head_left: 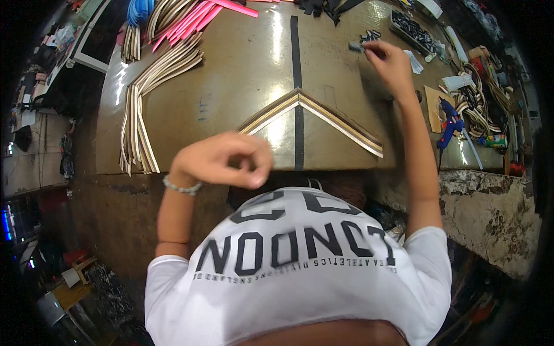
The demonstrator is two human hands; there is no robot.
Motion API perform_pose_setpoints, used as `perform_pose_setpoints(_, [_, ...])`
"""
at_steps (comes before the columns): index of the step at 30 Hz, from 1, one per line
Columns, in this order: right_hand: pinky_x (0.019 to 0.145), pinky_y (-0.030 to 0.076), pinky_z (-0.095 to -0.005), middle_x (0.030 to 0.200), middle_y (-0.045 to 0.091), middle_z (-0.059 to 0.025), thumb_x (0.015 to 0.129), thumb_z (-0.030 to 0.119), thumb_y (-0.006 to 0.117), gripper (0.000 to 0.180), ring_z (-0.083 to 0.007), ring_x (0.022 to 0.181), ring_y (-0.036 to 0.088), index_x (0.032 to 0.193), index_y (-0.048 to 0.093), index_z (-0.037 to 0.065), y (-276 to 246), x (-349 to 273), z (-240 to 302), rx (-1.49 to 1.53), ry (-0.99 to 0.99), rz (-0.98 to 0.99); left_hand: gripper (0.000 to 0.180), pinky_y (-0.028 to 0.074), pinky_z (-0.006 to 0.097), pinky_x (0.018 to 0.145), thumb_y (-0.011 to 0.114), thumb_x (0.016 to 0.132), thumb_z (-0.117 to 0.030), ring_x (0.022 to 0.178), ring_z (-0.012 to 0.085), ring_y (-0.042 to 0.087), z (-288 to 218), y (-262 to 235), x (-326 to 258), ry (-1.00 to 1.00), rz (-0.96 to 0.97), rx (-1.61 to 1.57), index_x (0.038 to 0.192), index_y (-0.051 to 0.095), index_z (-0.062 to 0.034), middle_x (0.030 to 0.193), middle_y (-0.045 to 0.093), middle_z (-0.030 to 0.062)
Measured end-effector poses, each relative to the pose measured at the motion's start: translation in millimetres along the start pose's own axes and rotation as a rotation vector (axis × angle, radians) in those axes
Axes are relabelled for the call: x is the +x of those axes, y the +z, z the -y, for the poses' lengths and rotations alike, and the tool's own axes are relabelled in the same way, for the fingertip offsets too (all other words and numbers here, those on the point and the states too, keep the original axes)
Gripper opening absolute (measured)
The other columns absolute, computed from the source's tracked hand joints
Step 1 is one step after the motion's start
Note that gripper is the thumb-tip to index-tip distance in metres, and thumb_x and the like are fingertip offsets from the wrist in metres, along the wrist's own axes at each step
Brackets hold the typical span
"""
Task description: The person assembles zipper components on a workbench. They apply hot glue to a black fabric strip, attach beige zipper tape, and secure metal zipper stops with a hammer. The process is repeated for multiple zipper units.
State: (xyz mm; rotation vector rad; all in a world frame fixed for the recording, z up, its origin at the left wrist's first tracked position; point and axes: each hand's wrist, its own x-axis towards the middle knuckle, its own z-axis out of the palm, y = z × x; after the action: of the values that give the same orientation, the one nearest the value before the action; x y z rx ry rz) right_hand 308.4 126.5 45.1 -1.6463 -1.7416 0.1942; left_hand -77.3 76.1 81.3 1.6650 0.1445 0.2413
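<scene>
A striped strap (340, 126) in gold, black and white lies on the table, angled to a peak over a black strip (296, 55). My left hand (225, 158) hovers by the strap's left end, near the front edge. Its fingers are curled and slightly blurred, with thumb and forefinger bent into a ring; whether anything small is in them is hidden. Farther off, my right hand (389, 66) reaches to a few small dark pieces (370, 37). Its thumb and forefinger are pinched next to a small grey piece (355, 46), and what they grip is too small to make out.
Bundles of striped straps (138, 115) lie at the left, with pink strips (193, 20) and a blue bundle (140, 11) beyond. At the far right stands a tray (412, 32) of dark pieces. A blue glue gun (450, 124) and coiled straps (476, 104) occupy the right side.
</scene>
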Motion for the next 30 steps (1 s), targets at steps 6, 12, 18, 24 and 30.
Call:
perform_pose_setpoints(6, [0.074, 0.054, -0.0289, 0.087, 0.073, -0.0129, 0.085, 0.016, 0.072, 0.024, -0.017, 0.078, 0.07, 0.1, 0.071, -0.002, -11.1, -62.2, 31.7, 0.151, 0.231, 0.072, 0.02, 0.047, 0.036, 0.079, 0.067, 0.089, -0.02, 0.089, 0.0267, 0.058, 65.7, 39.4, 68.0, -0.259, -1.035, 0.957, 0.102, 0.07, -0.0058, 0.094, 0.061, 0.0094])
perform_pose_setpoints(12, [0.073, 0.054, -0.0305, 0.092, 0.071, -0.0113, 0.087, 0.01, 0.07, 0.022, -0.0181, 0.081, 0.069, 0.106, 0.069, 0.0, -0.6, -40.5, 11.8, 0.015, -0.043, -0.151, 0.02, 0.044, 0.039, 0.083, 0.068, 0.088, -0.019, 0.092, 0.0293, 0.055, 80.9, 57.5, 63.8, -0.263, -1.043, 0.936, 0.103, 0.07, -0.007, 0.097, 0.06, 0.009])
perform_pose_setpoints(18, [0.081, 0.05, -0.0443, 0.095, 0.066, -0.0193, 0.087, 0.003, 0.061, 0.012, -0.0383, 0.093, 0.062, 0.099, 0.06, -0.001, 24.1, -75.1, 13.2, -0.222, -0.186, 0.089, 0.019, 0.042, 0.039, 0.082, 0.069, 0.087, -0.018, 0.09, 0.0268, 0.053, 82.7, 61.9, 62.1, -0.211, -1.073, 0.938, 0.103, 0.07, -0.0079, 0.097, 0.059, 0.0065])
perform_pose_setpoints(24, [0.08, 0.049, -0.0467, 0.093, 0.066, -0.0209, 0.088, 0.006, 0.062, 0.014, -0.0405, 0.093, 0.062, 0.1, 0.06, -0.001, 10.2, -66.9, 6.5, -0.067, -0.108, 0.22, 0.018, 0.042, 0.038, 0.082, 0.069, 0.087, -0.017, 0.089, 0.0258, 0.053, 86.1, 62.9, 60.6, -0.159, -1.054, 0.988, 0.103, 0.07, -0.0085, 0.097, 0.06, 0.0063])
perform_pose_setpoints(30, [0.08, 0.052, -0.0362, 0.103, 0.069, -0.017, 0.087, 0.009, 0.068, 0.02, -0.0336, 0.093, 0.067, 0.104, 0.063, 0.0, 11.8, -67.6, 2.0, -0.092, -0.145, 0.162, 0.018, 0.041, 0.038, 0.081, 0.068, 0.087, -0.018, 0.089, 0.0257, 0.053, 85.1, 64.2, 60.6, -0.165, -1.056, 0.983, 0.103, 0.07, -0.009, 0.097, 0.06, 0.0058])
